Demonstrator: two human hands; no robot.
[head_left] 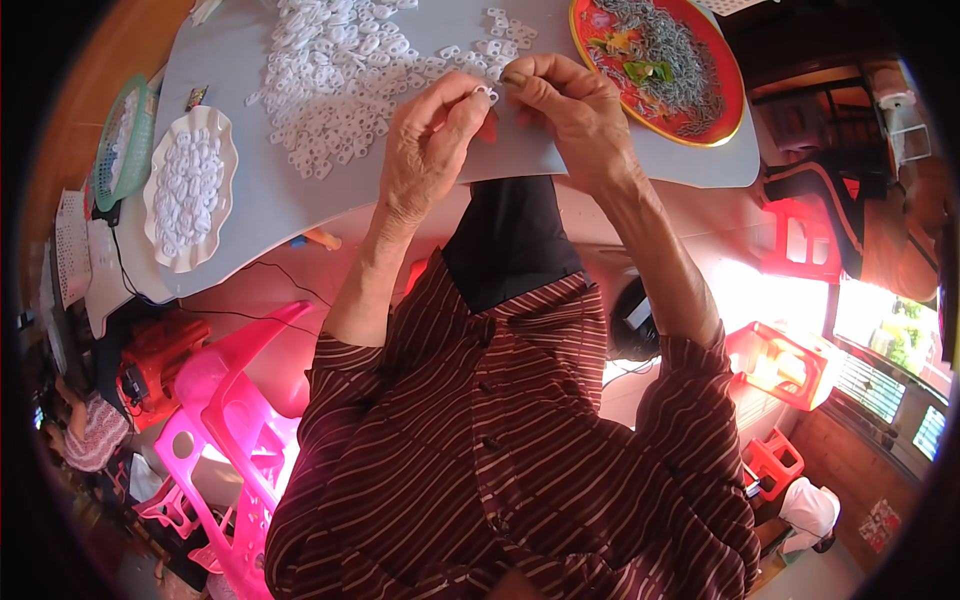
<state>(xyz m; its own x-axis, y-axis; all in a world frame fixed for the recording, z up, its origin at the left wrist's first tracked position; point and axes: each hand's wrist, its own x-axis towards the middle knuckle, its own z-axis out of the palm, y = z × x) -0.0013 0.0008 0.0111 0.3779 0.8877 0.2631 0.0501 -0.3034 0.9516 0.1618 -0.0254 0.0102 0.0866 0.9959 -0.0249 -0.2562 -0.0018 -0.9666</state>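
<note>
Your left hand (430, 145) grips a white plastic piece (489, 92), your right hand (583, 118) is pinched just beside it, can't tell on what, red tray (730, 82) to its right.

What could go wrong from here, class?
The small white piece pinched in the left hand could slip and get lost among the loose white pieces. The red plate of grey metal parts sits near the edge of the table, so a bump might spill it. The scalloped tray lies near an edge too, and might be knocked off.
</note>
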